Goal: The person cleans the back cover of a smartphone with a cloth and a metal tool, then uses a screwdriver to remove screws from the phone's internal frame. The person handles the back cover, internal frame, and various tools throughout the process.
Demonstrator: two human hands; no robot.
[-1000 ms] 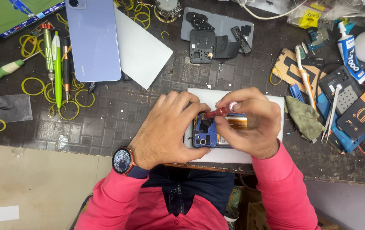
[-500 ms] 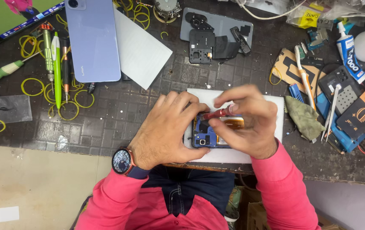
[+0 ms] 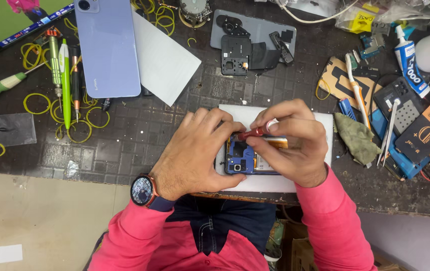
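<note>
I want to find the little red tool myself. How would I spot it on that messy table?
Look at the white mat at the near edge of the dark table, where an opened phone with blue insides lies. Both hands meet over it, and the right hand pinches a thin red screwdriver. It is red and lies across the phone; the green-handled tools lie far off to the left.

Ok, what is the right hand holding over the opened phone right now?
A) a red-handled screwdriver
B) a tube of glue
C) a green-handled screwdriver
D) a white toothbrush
A: the right hand grips a red-handled screwdriver angled down onto the opened phone, which the left hand steadies.
</note>
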